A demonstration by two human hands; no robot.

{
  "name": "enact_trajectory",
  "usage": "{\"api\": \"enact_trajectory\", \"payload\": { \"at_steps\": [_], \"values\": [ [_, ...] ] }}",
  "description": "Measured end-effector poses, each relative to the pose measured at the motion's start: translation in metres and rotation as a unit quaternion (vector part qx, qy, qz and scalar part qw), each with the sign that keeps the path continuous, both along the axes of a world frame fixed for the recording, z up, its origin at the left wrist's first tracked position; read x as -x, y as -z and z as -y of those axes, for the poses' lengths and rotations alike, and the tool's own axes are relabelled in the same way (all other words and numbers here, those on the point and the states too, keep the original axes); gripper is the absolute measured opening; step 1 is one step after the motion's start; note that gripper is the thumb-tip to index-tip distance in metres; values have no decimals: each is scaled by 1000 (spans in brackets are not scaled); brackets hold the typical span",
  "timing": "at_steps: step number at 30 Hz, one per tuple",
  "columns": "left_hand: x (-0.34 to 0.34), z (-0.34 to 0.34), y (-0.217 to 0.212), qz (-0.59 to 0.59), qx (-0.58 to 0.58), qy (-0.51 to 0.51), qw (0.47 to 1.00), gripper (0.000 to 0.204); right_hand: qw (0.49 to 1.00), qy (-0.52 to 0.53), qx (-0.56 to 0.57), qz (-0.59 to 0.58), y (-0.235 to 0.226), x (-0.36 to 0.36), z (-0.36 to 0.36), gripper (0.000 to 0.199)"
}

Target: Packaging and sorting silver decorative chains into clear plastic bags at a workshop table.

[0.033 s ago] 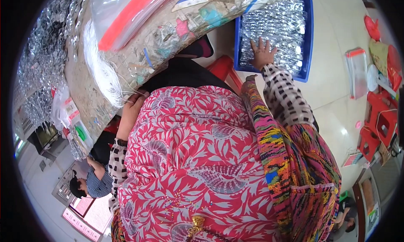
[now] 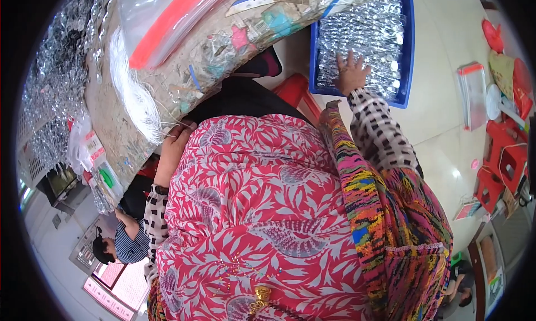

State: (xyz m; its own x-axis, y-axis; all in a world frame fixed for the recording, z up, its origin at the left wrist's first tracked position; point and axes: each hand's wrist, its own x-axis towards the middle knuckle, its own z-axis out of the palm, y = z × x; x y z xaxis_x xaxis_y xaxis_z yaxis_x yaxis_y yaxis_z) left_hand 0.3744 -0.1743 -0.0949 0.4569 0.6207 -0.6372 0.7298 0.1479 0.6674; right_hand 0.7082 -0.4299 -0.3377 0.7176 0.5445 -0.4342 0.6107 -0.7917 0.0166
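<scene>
My right hand (image 2: 353, 77) rests with fingers spread on rows of shiny silver twisted strands (image 2: 363, 33), which look wrapped in clear plastic. They fill a blue tray (image 2: 412, 47) at the upper right. My left hand (image 2: 177, 145) is at the near edge of the worktable (image 2: 184, 81), against the pink patterned clothing. Its fingers are bent together, with their tips partly hidden. Loose ends from a bundle of white thread (image 2: 131, 92) reach close to those fingertips; whether they are pinched does not show.
Clear plastic bags with a red band (image 2: 167, 33) lie on the table. Silver chains (image 2: 56, 75) heap at the far left. Red stools (image 2: 508, 153) and a stack of clear bags (image 2: 473, 97) stand to the right. Another person (image 2: 125, 237) is at the lower left.
My right hand has slid slightly toward me over the silver strands, its fingers still spread. My left hand stays at the table edge.
</scene>
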Motion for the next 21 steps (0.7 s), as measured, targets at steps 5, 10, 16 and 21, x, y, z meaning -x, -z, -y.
{"api": "enact_trajectory", "payload": {
  "at_steps": [5,10,16,21],
  "values": [
    [3,2,3,32,-4,-38,999,22,984,163,63,-42,14,10,38,68],
    [-3,5,3,29,14,-34,999,21,977,207,49,21,65,-5,50,71],
    [8,5,4,19,-8,-20,1000,21,980,173,26,-96,22,-21,52,68],
    [8,0,5,50,3,-31,998,23,976,210,-56,-15,29,-45,63,73]
  ]
}}
